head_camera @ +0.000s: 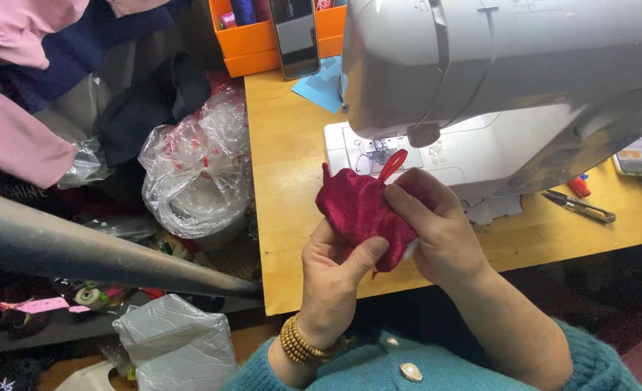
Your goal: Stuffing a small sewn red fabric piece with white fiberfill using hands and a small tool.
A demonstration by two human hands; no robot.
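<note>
Bright even light, soft shadows, sharp focus

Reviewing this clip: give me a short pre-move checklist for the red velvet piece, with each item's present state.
1. Both hands on the piece: ok. The left hand pinches its lower edge and the right hand grips its right side.
2. Red velvet piece clear of the needle: ok, held in front of the sewing machine.
3. Red ribbon loop free: ok, it sticks up at the top.
4. Snips out of the way: ok, lying on the table to the right.
5. Seam closed: cannot tell.
</note>
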